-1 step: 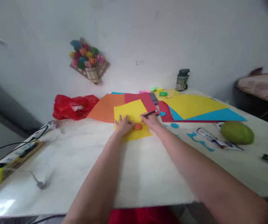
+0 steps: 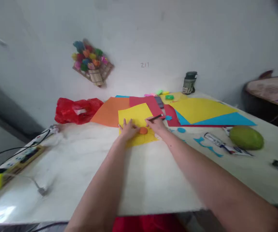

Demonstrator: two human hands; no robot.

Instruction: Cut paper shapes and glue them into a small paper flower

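Orange disc [image 2: 143,130]: on the yellow sheet [image 2: 135,112].
Left hand [image 2: 128,130]: spread, left of the disc.
Right hand [image 2: 157,125]: pinching your pen [image 2: 156,117], right of the disc.
Pen: bumping the disc may shift it if you press lightly.

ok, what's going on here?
A person's left hand rests, fingers spread, on a yellow paper sheet, right beside a small orange disc. The right hand holds a slim black pen over the same sheet. A round blue paper cut-out and a ragged blue paper scrap lie off to the right.
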